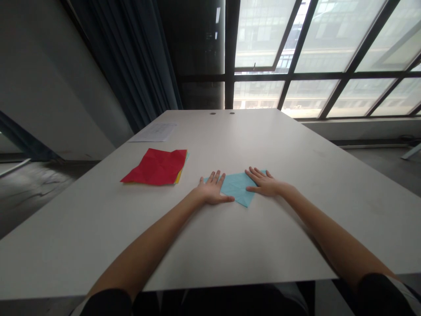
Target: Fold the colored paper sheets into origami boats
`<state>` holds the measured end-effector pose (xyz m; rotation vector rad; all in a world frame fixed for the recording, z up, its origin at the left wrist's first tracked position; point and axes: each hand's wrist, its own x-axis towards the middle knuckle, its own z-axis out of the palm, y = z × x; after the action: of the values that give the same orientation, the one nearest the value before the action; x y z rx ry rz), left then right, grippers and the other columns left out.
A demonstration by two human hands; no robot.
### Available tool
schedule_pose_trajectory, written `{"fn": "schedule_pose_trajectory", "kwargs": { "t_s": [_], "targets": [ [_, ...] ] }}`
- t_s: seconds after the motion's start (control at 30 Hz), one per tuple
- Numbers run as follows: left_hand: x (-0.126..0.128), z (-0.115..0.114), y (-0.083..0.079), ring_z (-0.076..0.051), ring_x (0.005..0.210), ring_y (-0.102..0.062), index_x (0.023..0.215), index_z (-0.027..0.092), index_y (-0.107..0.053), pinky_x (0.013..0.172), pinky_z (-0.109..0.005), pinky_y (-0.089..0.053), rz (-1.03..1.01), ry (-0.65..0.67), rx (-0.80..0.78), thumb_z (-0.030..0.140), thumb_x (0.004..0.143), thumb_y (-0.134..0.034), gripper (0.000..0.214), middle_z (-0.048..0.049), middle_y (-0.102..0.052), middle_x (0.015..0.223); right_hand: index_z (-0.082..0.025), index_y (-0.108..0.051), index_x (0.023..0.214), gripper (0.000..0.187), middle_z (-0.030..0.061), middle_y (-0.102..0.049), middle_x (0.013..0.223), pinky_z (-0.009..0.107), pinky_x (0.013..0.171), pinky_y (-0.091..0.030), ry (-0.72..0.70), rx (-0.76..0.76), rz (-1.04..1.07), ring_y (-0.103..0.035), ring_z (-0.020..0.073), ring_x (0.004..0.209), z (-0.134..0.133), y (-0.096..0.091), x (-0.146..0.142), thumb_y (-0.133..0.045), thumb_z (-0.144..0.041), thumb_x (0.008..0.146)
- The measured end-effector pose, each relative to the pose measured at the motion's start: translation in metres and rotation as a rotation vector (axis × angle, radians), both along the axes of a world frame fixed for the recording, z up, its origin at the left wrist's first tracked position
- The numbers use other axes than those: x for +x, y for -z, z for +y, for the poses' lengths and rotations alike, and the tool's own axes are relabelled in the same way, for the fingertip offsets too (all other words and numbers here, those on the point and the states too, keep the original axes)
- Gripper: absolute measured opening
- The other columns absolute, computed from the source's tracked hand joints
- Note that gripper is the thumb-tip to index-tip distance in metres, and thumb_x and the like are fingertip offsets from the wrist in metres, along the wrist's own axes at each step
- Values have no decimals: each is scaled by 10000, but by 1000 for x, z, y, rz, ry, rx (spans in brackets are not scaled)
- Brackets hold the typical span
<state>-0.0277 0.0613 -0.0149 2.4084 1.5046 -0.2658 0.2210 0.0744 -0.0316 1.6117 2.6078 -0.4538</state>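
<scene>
A light blue sheet of paper (237, 186), folded to a roughly triangular shape with one corner toward me, lies flat on the white table. My left hand (213, 189) rests palm down on its left end, fingers spread and thumb reaching along the near edge. On its right end lies my right hand (263, 181), also palm down with the fingers apart. Crease lines show on the paper between the two hands. Both hands cover parts of its ends.
Left of my hands sits a stack of coloured paper (157, 166), red on top with yellow and light blue edges showing. A printed white sheet (154, 132) lies farther back at the left edge of the white table (210, 245). Windows and a dark curtain stand beyond.
</scene>
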Motion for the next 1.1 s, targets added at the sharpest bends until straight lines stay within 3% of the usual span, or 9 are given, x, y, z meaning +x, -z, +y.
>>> {"fn": "schedule_pose_trajectory", "kwargs": {
  "t_s": [0.13,0.33,0.57,0.7,0.87,1.0,1.1],
  "targets": [
    [0,-6,-4,-397,1292,68,1386,196,11,893,-687,-139,68,-153,-20,783,580,-357,1063,-126,119,1429,-224,6,1387,859,101,1,1449,594,1000,-21,64,-28,-36,2,288,1317,5,-1,19,-326,-678,738],
    [9,-15,-9,-452,1274,17,1388,171,-26,875,-712,-113,178,-402,16,778,528,-410,1120,-191,39,1428,-201,37,1386,900,100,30,1449,598,997,-8,99,-45,-51,23,294,1315,6,-1,25,-340,-680,725],
    [12,-15,-9,-465,1268,-18,1386,186,-59,883,-695,-129,184,-464,27,760,531,-446,1100,-208,-35,1428,-180,59,1384,909,95,61,1446,597,996,7,98,-76,-60,46,274,1319,3,-6,22,-312,-686,727],
    [12,-18,-15,-456,1272,7,1386,156,-82,897,-692,-99,227,-431,35,771,532,-426,1108,-219,-70,1422,-175,54,1385,911,95,60,1445,597,995,16,98,-64,-60,44,272,1320,3,-4,22,-308,-690,726],
    [16,-19,-24,-425,1286,10,1366,148,-216,936,-666,-60,128,-175,126,750,622,-355,967,-160,-112,1435,-166,36,1387,916,107,21,1447,597,994,26,93,-18,-50,20,275,1321,5,1,22,-296,-700,721],
    [22,-15,-16,-335,1302,-121,1322,187,-297,974,-574,-187,-79,-4,178,610,794,-220,681,-123,-221,1419,-152,36,1388,918,118,-20,1448,594,999,5,114,47,-21,-16,284,1321,6,4,18,-292,-695,726],
    [25,-13,-4,-298,1303,-150,1309,206,-307,989,-532,-207,-148,57,167,521,836,-230,574,-107,-218,1423,-162,14,1392,896,113,-48,1448,598,1000,-7,113,81,-2,-38,293,1319,6,6,15,-282,-692,733]
  ]
}}
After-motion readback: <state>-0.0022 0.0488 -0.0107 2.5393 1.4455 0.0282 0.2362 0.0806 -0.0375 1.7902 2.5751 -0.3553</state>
